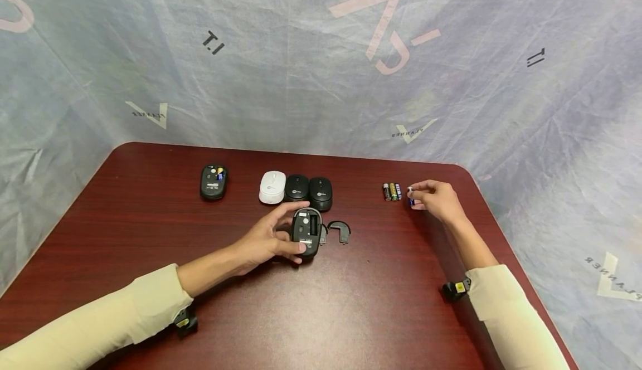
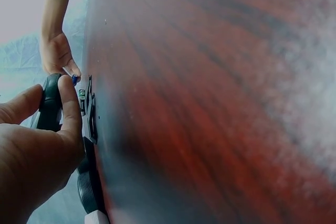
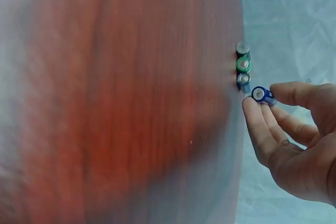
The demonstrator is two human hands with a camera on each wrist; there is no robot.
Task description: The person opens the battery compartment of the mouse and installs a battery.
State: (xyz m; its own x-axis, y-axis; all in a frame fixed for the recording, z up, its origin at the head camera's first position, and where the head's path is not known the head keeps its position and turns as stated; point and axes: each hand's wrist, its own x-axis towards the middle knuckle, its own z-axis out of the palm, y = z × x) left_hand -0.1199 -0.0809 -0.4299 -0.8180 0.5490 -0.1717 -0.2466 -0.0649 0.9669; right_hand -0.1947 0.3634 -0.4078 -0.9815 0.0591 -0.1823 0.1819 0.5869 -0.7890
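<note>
In the head view my left hand point(image 1: 263, 244) grips a black computer mouse point(image 1: 302, 228), underside up, with its battery slot uncovered and vacant. The left wrist view shows that mouse point(image 2: 50, 103) edge-on between thumb and fingers. On the right, my right hand point(image 1: 437, 200) pinches a blue battery point(image 1: 411, 197); its flat end point(image 3: 259, 94) faces the right wrist camera. Just left of that hand, three more batteries point(image 1: 392, 191) lie side by side on the table. Two black battery covers, one point(image 1: 341, 230) in full view and one partly hidden, lie right of the held mouse.
Behind the left hand stand a white mouse point(image 1: 272, 187) and two black mice, one point(image 1: 297, 187) beside the other point(image 1: 321, 193). Farther left, an upturned black mouse point(image 1: 213, 182) has a battery in its slot. A grey printed cloth point(image 1: 301, 108) hangs behind the dark red table point(image 1: 351, 314).
</note>
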